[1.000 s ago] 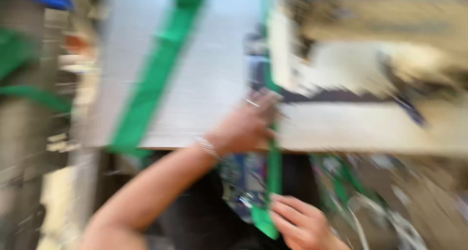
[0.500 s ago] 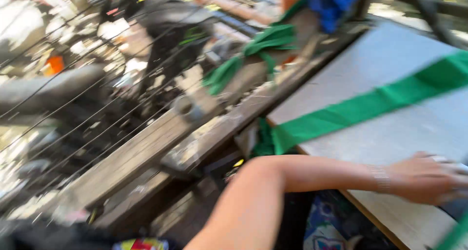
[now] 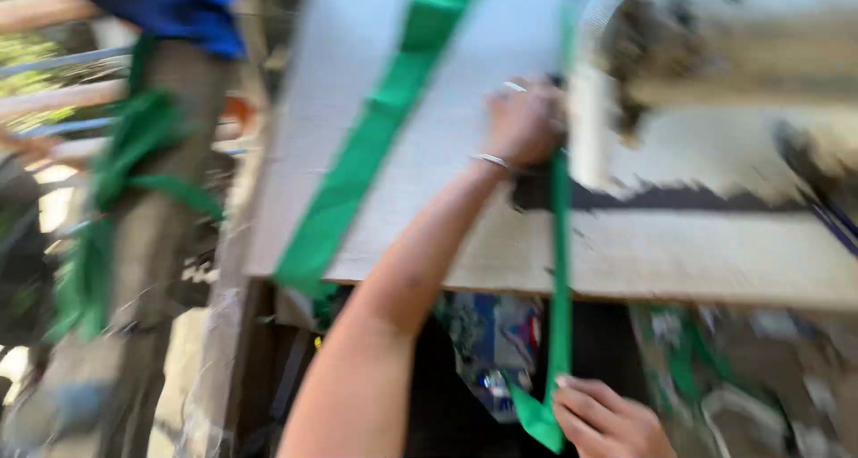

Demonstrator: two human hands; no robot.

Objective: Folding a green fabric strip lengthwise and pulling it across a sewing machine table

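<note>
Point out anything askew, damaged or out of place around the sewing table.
The wide green fabric strip lies slantwise across the pale table top and droops over its front edge. The narrow green strip runs taut between the left hand and right hand. Blur hides any damage.

Left hand (image 3: 523, 123) presses narrow green strip (image 3: 560, 243) on bench (image 3: 429, 154) beside sewing machine (image 3: 715, 74). Right hand (image 3: 608, 418) pinches strip's lower end below bench's front edge. Wider green band (image 3: 357, 172) drapes over left corner. View blurred.
</note>
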